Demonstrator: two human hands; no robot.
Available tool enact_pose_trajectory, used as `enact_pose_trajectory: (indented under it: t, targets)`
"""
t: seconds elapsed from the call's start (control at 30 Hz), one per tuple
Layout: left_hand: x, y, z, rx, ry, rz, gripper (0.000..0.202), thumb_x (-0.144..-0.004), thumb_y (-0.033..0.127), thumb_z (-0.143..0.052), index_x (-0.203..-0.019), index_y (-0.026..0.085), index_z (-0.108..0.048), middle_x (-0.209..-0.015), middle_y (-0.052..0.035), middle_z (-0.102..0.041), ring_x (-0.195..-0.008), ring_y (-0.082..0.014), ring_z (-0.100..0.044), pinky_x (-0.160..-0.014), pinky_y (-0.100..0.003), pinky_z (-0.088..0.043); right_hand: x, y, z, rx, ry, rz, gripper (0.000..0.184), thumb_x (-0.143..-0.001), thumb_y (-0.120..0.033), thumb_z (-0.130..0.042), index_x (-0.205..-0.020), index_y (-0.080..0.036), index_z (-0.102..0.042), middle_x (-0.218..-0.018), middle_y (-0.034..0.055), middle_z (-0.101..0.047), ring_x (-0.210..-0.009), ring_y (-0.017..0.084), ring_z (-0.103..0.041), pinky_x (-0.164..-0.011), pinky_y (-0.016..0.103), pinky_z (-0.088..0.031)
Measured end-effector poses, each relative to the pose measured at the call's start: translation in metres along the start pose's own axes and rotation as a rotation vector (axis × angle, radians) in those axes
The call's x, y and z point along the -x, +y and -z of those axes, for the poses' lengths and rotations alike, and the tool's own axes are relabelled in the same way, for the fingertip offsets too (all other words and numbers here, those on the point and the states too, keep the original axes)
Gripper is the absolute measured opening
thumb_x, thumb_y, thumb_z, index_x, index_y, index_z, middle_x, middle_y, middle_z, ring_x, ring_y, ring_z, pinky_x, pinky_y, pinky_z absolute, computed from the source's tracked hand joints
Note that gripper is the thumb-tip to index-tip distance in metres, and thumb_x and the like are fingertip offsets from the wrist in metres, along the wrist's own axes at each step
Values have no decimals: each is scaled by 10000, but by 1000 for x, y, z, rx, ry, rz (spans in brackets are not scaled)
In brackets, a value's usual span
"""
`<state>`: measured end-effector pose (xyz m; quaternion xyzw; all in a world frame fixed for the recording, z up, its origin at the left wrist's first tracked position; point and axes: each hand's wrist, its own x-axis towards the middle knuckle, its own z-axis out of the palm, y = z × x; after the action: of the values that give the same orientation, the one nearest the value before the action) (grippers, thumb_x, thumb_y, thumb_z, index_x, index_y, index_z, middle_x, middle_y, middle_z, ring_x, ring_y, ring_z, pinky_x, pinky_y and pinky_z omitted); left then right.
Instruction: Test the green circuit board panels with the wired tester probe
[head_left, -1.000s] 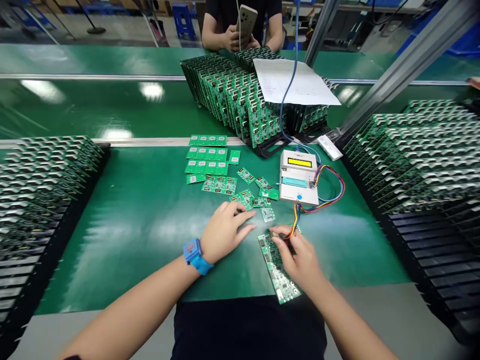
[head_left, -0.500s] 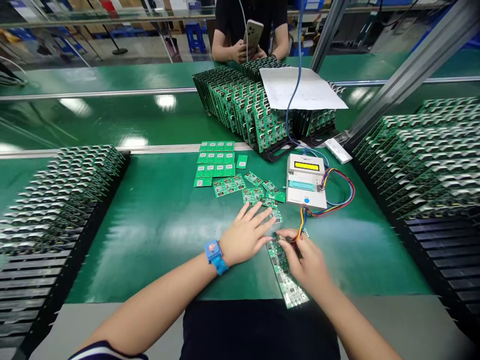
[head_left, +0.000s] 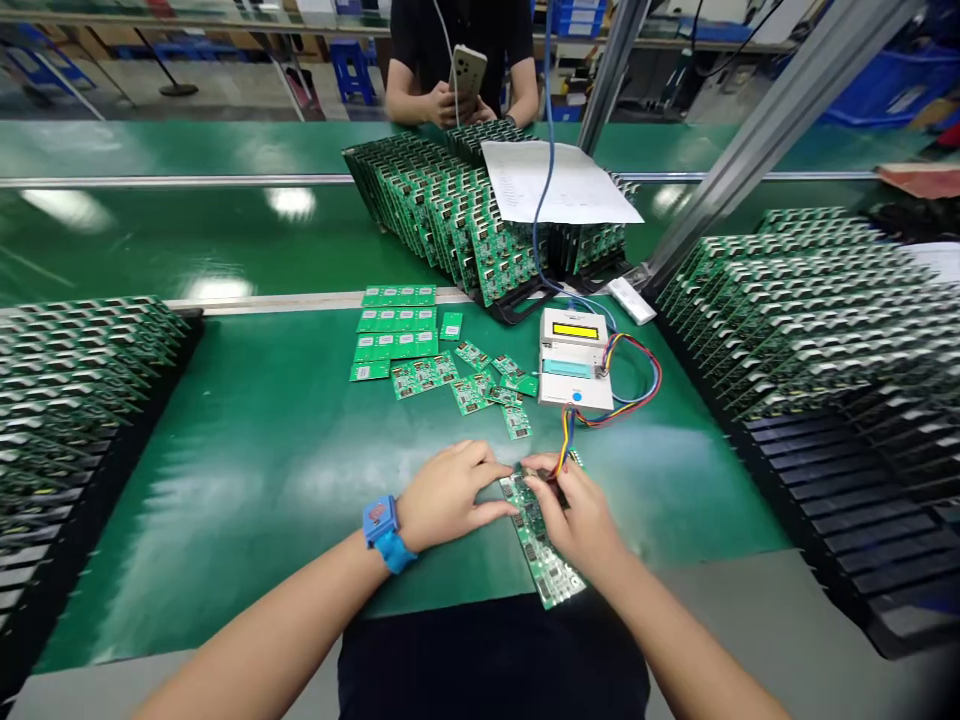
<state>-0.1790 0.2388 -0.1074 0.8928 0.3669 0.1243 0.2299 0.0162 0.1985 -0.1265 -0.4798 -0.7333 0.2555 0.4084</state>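
Observation:
A long green circuit board panel lies aslant at the table's front edge, its lower end overhanging. My right hand is closed over its upper part, pinching the end of a multicoloured wire cable; the connector itself is mostly hidden by the fingers. At the panel's upper left edge, my left hand grips with thumb and forefinger, the other fingers curled. The cable runs to a white programmer with a yellow display and a teal socket. Several small loose circuit boards lie just beyond my hands.
Green boards with white labels lie in rows behind the loose ones. Racks of upright boards stand left, right and at the back, a paper sheet on the last. A person across the table holds a phone.
My left hand has drawn its spread fingers in and come to the panel's edge. The right hand stays on the panel with the cable. The whole view has shifted, moving the scene leftward.

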Motion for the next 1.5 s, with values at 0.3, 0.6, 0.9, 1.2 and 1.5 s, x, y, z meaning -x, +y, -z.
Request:
enact_pose_trajectory:
  t: [0.3, 0.6, 0.9, 1.2, 1.5]
  targets:
    - [-1, -2, 0, 21, -8, 7, 297, -853, 441, -568, -1060, 234, -616, -866, -31, -536, -799, -176, -507, -711, -308, -421, -1, -1, 0, -47, 1, -28, 192, -903, -117, -476, -1060, -217, -522, -990, 46, -609, -937, 165, -571, -821, 296, -459]
    - [-2, -3, -1, 50, -7, 12, 284, -843, 428, -589, -1051, 239, -631, -864, -29, -539, -803, -170, -515, -726, -302, -419, 1, -1, 0, -78, 24, -34, 203, -895, -116, -492, -1068, -213, -538, -992, 46, -617, -948, 163, -576, -841, 290, -455]
    - [-2, -4, -1, 37, -1, 4, 293, -846, 441, -583, -1054, 242, -637, -865, -26, -540, -798, -160, -517, -714, -288, -421, 1, -2, 0, -63, 50, -47, 176, -892, -149, -504, -1048, -210, -560, -982, 48, -636, -911, 166, -600, -803, 291, -484]
    - [-3, -5, -2, 29, 14, -14, 304, -844, 450, -582, -1040, 226, -642, -869, -27, -551, -782, -155, -521, -720, -295, -431, 1, -4, 2, -38, 61, -94, 149, -893, -212, -505, -1018, -200, -583, -956, 76, -658, -872, 200, -634, -749, 327, -531]
    - [-2, -6, -3, 14, 30, -45, 335, -844, 464, -575, -1063, 220, -643, -868, -30, -557, -783, -152, -523, -699, -274, -413, 0, -7, 10, -47, 4, -185, 163, -868, -231, -560, -1014, -206, -630, -967, 57, -677, -856, 189, -636, -772, 330, -520]
